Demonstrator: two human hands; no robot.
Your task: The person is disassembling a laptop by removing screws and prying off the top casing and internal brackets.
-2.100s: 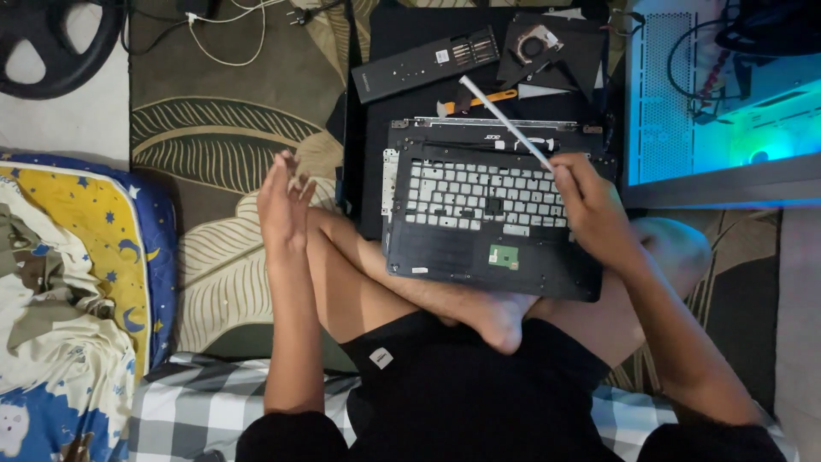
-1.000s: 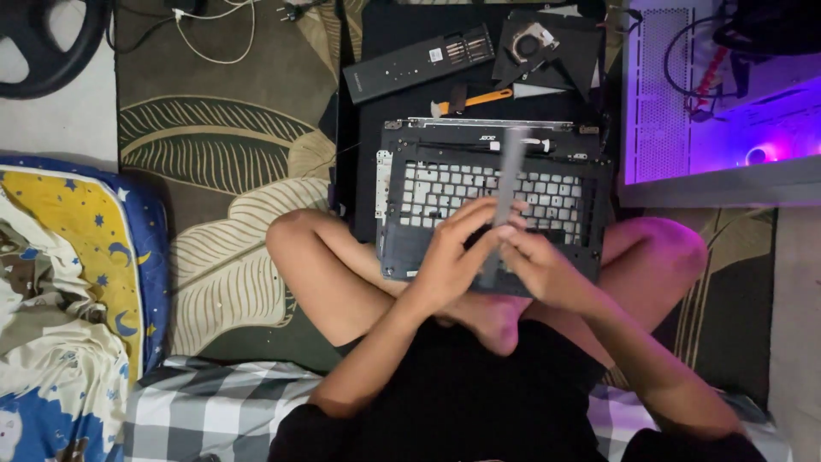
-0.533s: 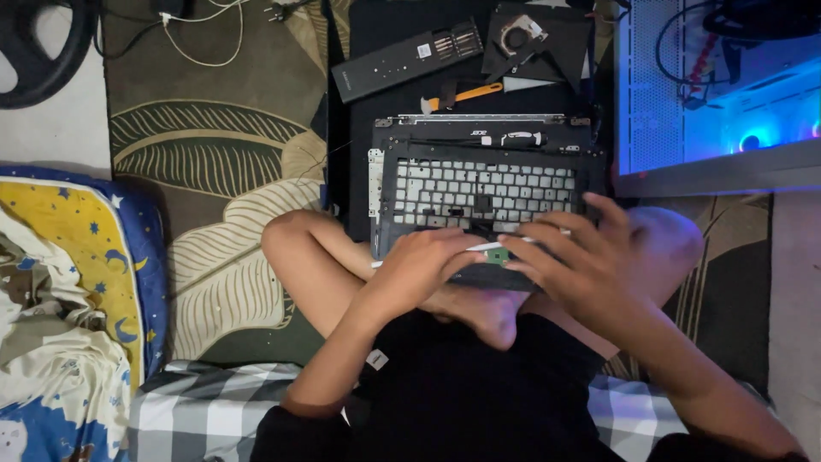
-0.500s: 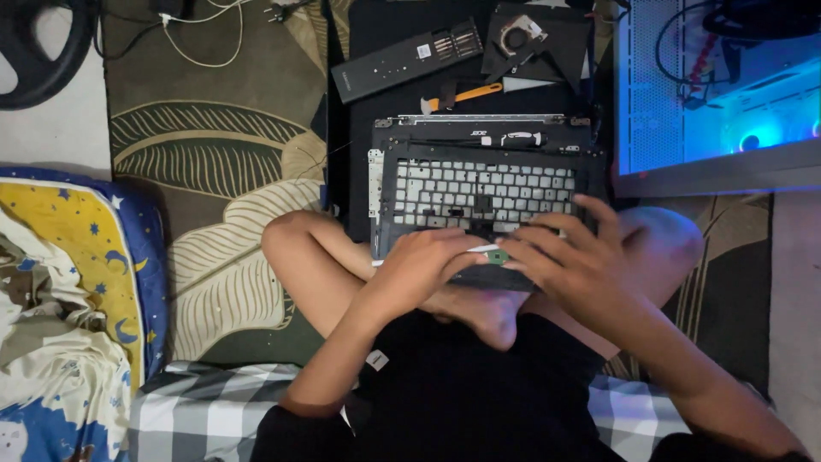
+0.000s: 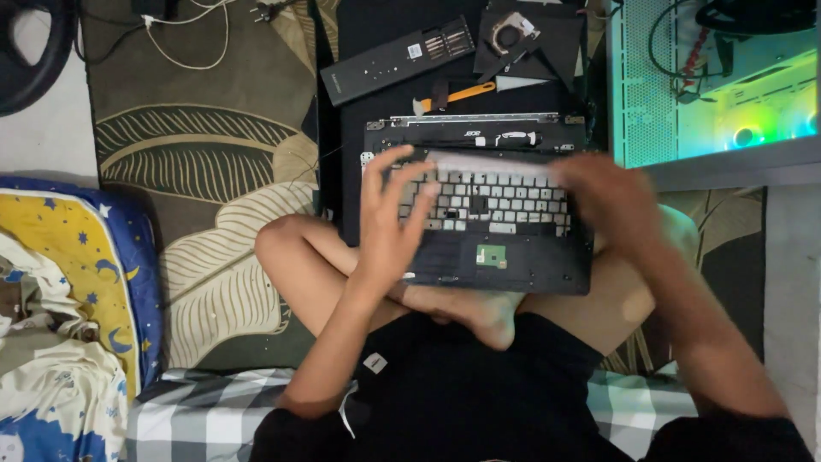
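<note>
Right hand [image 5: 609, 198] heavily motion-blurred; finger outline lost, so grip cannot be told. Pale blurred strip [image 5: 489, 162] stretching from that hand leftward across the top keyboard row, possibly a thin flat tool or ribbon, too smeared to name; contact with the hand not readable. Upper right partly cut by the frame edge: lit computer case [image 5: 717, 81] with green glow, interior only half visible. Dark round object [image 5: 30, 51] at top left cropped, kind unclear. Lower edge cuts off the torso and both upper arms.

Left hand [image 5: 389, 218] sharp enough: fingers spread wide apart, palm down, hovering over or lightly touching the left end of the keyboard, nothing gripped. Thumb out toward the middle keys.

Dismantled laptop base [image 5: 479, 210] resting on crossed bare legs, keyboard face up with several keys missing, small green board showing where the touchpad sits. Hands well apart, one at each end of the keyboard.

Beyond the laptop on a black mat [image 5: 376, 30]: long black bit case [image 5: 398, 60], orange-handled tool [image 5: 453, 94], cooling fan [image 5: 511, 30]. Leaf-patterned rug [image 5: 205, 162] to the left, starred blue-and-yellow bedding [image 5: 60, 257] at far left.
</note>
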